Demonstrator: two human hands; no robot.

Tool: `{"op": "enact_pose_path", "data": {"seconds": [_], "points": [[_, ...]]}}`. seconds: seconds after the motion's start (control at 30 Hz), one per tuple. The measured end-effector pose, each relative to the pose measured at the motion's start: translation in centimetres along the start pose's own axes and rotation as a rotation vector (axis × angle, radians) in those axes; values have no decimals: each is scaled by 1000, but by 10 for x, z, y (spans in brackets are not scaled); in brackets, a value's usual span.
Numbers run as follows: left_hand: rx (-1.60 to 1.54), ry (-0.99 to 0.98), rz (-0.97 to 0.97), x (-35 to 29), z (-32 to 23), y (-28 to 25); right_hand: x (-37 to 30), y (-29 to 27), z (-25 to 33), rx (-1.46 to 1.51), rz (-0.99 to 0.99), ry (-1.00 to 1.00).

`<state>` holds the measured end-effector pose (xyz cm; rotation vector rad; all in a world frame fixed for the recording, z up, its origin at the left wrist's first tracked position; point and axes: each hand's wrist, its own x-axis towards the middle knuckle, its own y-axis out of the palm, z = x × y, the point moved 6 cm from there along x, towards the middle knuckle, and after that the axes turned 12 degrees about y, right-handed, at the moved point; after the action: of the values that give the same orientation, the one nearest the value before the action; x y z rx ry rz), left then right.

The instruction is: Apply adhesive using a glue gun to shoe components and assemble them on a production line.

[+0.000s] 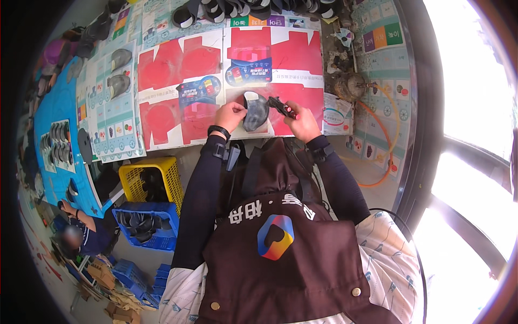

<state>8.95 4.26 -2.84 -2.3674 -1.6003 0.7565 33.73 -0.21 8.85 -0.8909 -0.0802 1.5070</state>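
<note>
Head view: right hand (303, 125) hides most of a dark tool (281, 106).

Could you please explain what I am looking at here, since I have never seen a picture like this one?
The picture comes from a wide fisheye camera worn on a person's head, looking down, so straight edges bend near the rim. There is no machine: the two forearms in dark sleeves rising from the lower edge are the wearer's own, above a brown apron. The left hand holds a dark grey curved piece, perhaps a shoe part. The right hand grips a small dark tool with a red handle, its tip at that piece. Both work over a table covered with flattened red cardboard sheets. To the left stand a yellow crate and a blue crate with dark pieces inside, and another person works at a blue-covered table.
</note>
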Motion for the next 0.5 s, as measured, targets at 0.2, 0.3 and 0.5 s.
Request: {"op": "enact_pose_path", "data": {"seconds": [0.2,0.3,0.5], "points": [[145,69,-60,14,-19,-6,2,10,-28,71,225,93],[303,124,-114,17,-13,-14,5,30,-37,316,365,155],[398,67,-91,5,-7,-6,3,-2,-45,635,337,195]]}}
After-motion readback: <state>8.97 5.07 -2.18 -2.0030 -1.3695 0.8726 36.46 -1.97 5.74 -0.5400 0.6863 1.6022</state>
